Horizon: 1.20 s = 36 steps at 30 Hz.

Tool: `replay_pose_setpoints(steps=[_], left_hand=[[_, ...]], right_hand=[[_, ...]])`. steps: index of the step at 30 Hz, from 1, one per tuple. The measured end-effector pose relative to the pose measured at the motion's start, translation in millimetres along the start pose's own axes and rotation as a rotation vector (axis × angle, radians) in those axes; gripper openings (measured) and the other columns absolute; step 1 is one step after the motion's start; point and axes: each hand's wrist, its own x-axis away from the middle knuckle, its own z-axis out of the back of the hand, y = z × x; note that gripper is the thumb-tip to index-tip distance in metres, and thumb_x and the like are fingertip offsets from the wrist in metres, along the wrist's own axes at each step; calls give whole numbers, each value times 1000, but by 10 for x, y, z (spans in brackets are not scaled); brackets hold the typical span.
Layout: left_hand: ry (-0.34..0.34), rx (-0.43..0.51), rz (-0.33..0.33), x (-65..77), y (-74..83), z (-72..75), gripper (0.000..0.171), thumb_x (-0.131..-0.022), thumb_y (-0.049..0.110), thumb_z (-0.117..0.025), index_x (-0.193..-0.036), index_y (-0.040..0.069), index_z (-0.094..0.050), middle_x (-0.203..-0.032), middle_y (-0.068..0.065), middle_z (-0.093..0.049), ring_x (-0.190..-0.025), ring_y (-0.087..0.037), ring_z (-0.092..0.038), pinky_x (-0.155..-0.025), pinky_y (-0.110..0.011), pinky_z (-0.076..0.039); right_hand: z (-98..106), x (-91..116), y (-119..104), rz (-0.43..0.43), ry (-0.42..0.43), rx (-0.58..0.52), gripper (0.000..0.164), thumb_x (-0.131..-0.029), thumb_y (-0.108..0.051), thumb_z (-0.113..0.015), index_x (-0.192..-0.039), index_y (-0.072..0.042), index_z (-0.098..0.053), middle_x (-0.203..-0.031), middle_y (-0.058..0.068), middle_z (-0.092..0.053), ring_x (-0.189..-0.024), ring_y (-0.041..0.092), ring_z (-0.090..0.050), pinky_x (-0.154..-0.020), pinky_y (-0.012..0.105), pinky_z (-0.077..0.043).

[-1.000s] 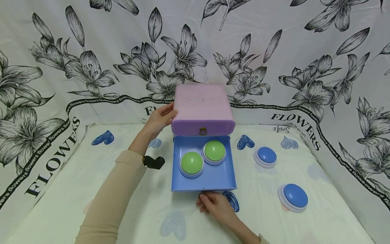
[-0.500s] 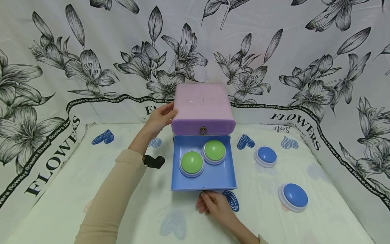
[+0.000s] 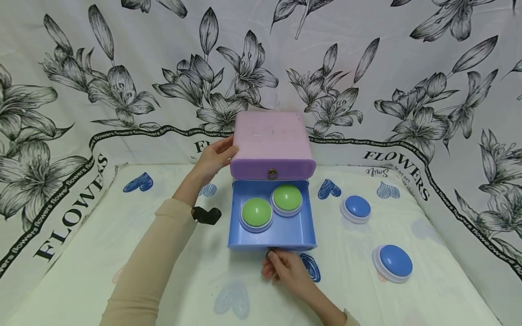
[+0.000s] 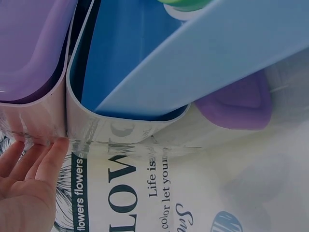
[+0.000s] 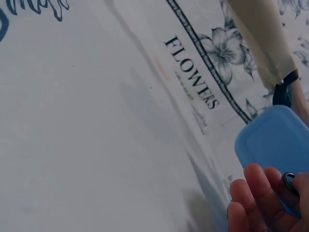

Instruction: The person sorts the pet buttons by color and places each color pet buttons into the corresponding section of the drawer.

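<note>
A small pink cabinet [image 3: 271, 136] has a purple drawer [image 3: 253, 170] at the top, pushed in, and a blue drawer [image 3: 289, 234] below it, pulled out. Two dome push buttons with white bases lie in the blue drawer: a left green button [image 3: 256, 212] and a right green button [image 3: 287, 198]. My left hand [image 3: 213, 158] rests against the cabinet's left side; its straight fingers touch the pink wall in the left wrist view. At the drawer's front, my right hand [image 3: 287, 269] pinches a metal ring pull [image 5: 289, 182] between thumb and finger.
Two blue push buttons sit on the cloth to the right, a farther blue button [image 3: 357, 206] and a nearer blue button [image 3: 394, 261]. A white cloth with hearts [image 3: 179, 280] covers the surface. A flower-printed curtain [image 3: 134, 81] hangs behind the cabinet.
The blue drawer's front edge and my right hand have shifted slightly toward the cabinet, and the green buttons with them. My left hand stays in place.
</note>
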Motion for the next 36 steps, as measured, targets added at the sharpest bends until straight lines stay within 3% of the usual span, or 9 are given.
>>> replay_pose_setpoints(steps=[9,13,23,27,36], left_hand=[[3,-7,3,10,21,-11,62,-88,34,-62,-142,18,-37,-141,-2,-42,-123,-16,-47,-99,-34,-46],[-2,-4,5,24,45,-16,61,-89,33,-61,-142,18,-37,-141,-3,-42,-124,-17,-46,-99,-35,-45],[-31,26,33,171,236,-44,59,-92,24,-57,-144,11,-33,-145,-7,-38,-128,-21,-42,-102,-35,-42],[-28,33,35,138,184,-33,59,-91,26,-58,-143,13,-34,-144,-6,-38,-127,-19,-43,-102,-35,-43],[-5,11,5,16,9,-10,60,-89,33,-61,-142,18,-37,-142,-2,-41,-125,-17,-45,-100,-34,-44]], right_hand=[[1,-60,-38,4,14,13,33,-100,-15,-40,-87,6,-61,-78,17,-67,-65,14,-63,-55,35,-57],[-6,-114,91,-4,31,4,34,-100,-18,-40,-87,4,-62,-77,14,-68,-65,15,-63,-54,34,-56],[52,-282,154,56,79,-10,38,-99,-30,-42,-89,1,-62,-77,12,-68,-65,14,-64,-53,30,-56],[60,-338,125,64,76,-7,37,-99,-28,-41,-90,1,-63,-79,12,-68,-66,14,-64,-53,30,-56],[92,-371,-203,42,89,22,33,-101,-14,-38,-90,6,-62,-80,18,-67,-69,26,-65,-55,32,-57]])
